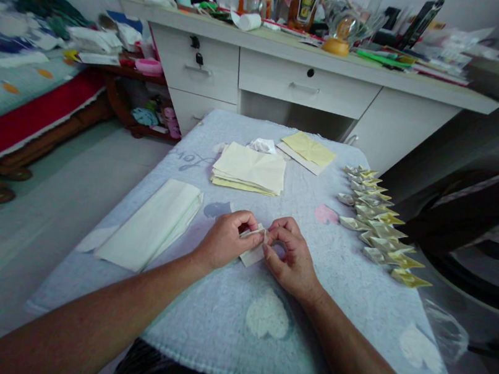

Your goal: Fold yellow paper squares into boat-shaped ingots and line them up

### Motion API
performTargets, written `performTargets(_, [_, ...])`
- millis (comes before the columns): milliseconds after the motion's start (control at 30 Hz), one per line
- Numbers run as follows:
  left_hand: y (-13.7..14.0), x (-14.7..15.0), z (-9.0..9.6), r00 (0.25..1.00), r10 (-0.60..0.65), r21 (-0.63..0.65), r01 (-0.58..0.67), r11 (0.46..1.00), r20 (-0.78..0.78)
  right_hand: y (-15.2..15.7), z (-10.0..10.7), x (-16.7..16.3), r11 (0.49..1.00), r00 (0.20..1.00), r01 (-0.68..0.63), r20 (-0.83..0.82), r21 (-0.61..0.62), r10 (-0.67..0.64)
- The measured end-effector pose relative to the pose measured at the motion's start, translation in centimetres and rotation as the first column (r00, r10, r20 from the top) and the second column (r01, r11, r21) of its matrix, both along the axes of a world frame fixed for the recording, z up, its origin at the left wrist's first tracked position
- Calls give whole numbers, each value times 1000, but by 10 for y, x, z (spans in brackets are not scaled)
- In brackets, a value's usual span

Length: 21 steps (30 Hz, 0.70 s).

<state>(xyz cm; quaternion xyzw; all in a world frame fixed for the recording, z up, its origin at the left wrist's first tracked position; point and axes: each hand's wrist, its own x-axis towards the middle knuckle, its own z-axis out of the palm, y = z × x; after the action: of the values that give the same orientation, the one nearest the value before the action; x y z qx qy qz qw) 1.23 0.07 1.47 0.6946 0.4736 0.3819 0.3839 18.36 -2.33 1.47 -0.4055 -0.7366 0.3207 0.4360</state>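
Between both hands, low over the cloth-covered table, is a small piece of folded paper (252,256), pale cream. My left hand (225,238) pinches its left side with thumb and fingers. At its right edge, my right hand (291,259) has its thumb and fingertips closed on the paper too. The fingers hide part of the folds. Beyond the hands lies a stack of creased cream and yellow paper sheets (252,165). To the left rests a folded white sheet bundle (150,222). Folded paper boats (380,222), white and yellow, stand in a row on the right.
A yellow sheet (309,148) over a white one and a crumpled white paper (262,145) lie at the table's far side. Behind stands a white desk (297,56) crowded with jars and clutter. A bed (20,90) is at left; a clear plastic bag (446,332) hangs by the right edge.
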Motion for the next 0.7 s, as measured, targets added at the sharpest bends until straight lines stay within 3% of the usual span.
performTargets(167, [-1, 0, -1, 998, 29, 22, -28, 999, -47, -1, -1, 0, 1000, 1000, -6, 28, 24, 5])
performTargets(700, [-3, -1, -1, 989, -104, 133, 117, 984, -101, -3, 2, 0, 999, 999, -3, 42, 34, 2])
